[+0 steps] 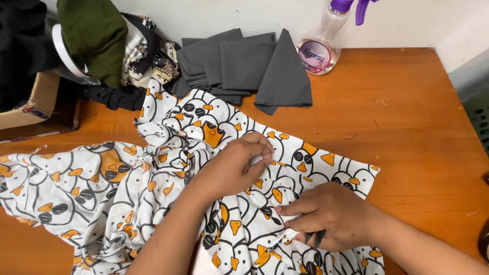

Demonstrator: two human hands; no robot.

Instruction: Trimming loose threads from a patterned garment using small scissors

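In the head view, a white fabric (153,183) printed with black-outlined, orange-beaked cartoon birds is seen spread and rumpled across the left and middle of an orange-brown wooden surface (407,117), with its right edge lying flatter near the centre. The left hand (237,163) is laid on the middle of the cloth, its fingers curled and its fingertips pinching a small fold of the material. The right hand (331,214) is pressed on the cloth just below and to the right, closed around a slim dark tool (317,237) whose tip shows beneath the fingers; what kind of tool it is cannot be told. The fabric is judged to be light, thin and limp, with some stretch, so that it is likely to slide and bunch on the smooth wood unless it is held down; it is best taken by a pinched fold or along a hem, and kept flat under a palm. Behind the cloth, a stack of folded grey cloth pieces (244,66) is seen against the wall, and just to its right stands a clear spray bottle (323,46) with a purple trigger. At the upper left a heap of dark and patterned garments (117,46) is piled beside a cardboard box (30,102). The right part of the surface is marked only by a few stray threads.
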